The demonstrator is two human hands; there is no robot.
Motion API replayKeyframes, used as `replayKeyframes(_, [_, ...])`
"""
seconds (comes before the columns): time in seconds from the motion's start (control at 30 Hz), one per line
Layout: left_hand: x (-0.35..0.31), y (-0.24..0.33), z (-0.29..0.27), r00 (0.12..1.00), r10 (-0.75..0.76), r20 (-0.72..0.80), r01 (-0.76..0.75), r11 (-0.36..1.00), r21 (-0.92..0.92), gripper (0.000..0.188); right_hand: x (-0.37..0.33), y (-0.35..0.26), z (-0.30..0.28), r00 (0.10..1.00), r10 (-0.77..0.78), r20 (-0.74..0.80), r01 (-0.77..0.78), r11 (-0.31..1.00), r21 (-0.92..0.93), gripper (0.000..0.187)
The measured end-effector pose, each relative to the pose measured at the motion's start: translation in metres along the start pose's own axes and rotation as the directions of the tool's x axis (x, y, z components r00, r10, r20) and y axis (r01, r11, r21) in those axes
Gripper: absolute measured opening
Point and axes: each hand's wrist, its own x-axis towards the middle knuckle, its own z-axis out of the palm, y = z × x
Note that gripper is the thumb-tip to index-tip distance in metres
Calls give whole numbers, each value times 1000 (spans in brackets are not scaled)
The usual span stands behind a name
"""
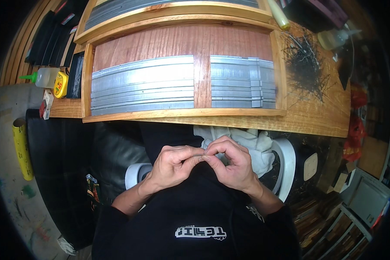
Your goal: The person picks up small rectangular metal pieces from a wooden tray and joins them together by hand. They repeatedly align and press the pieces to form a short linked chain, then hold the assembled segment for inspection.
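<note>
Head view: left hand [173, 163] and right hand [233, 163] both pinch what looks like 1 thin strip [198, 155], off the table's near edge [307, 125]; a loosened pinch could, I judge, drop it.

Single fisheye view from head, facing down: left hand [173, 164], right hand [236, 165] close, mid-frame; bench [318, 113] farther off.

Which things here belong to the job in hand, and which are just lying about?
Likely the job:
thin piece pinched between left hand and right hand
probably the grey strips in the wooden tray

Apparently lying about:
yellow roll
green-tipped bottle
white cloth
</note>
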Motion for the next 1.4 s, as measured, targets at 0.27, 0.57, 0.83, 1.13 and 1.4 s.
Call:
replayKeyframes(0.27, [0, -1, 0, 1000, 5, 1, -5, 1000, 6, 15, 0, 1, 1, 1000, -8, -7, 8, 1000, 6, 14])
replayKeyframes(0.57, [1, 1, 0, 1000, -5, 7, 5, 1000, -9, 14, 0, 1, 2, 1000, 4, -30, -4, 1000, 9, 13])
replayKeyframes(0.83, [1, 1, 1, 1000, -13, 6, 13, 1000, -12, 14, 0, 1, 1, 1000, 12, -19, -12, 1000, 13, 13])
replayKeyframes(1.13, [2, 1, 2, 1000, 11, -18, -11, 1000, -4, 14, -2, 5, 2, 999, -15, -33, 17, 999, 40, 13])
replayKeyframes(1.4, [1, 0, 3, 1000, 0, -24, 0, 1000, -13, 14, 0, 1, 1, 996, -87, -26, 85, 994, -75, 14])
